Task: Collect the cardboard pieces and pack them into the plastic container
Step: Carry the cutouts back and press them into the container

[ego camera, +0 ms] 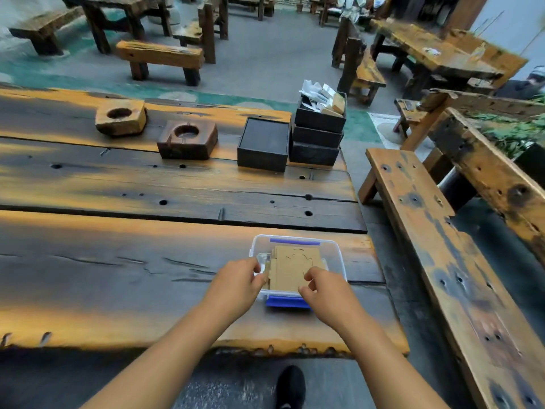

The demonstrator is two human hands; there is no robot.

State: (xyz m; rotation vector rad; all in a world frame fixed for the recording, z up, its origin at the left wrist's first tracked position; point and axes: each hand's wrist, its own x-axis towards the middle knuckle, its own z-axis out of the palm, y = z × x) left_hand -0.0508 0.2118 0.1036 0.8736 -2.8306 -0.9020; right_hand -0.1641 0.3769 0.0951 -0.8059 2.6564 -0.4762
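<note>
A clear plastic container (pixel 336 255) with blue clips sits near the right front corner of the wooden table. Brown cardboard pieces (pixel 292 267) lie stacked inside it, the top one marked with a cut outline. My left hand (pixel 236 287) pinches the left edge of the cardboard at the container's left wall. On the near right, my right hand (pixel 327 290) has its fingertips curled onto the near edge of the cardboard. Both hands cover the container's near rim.
Farther back on the table (pixel 147 184) stand two wooden blocks with round holes (pixel 121 116) (pixel 187 140), a black box (pixel 263 144) and a stack of black boxes (pixel 317 134) holding paper scraps. A wooden bench (pixel 427 231) runs along the right. My shoe (pixel 290 385) shows below.
</note>
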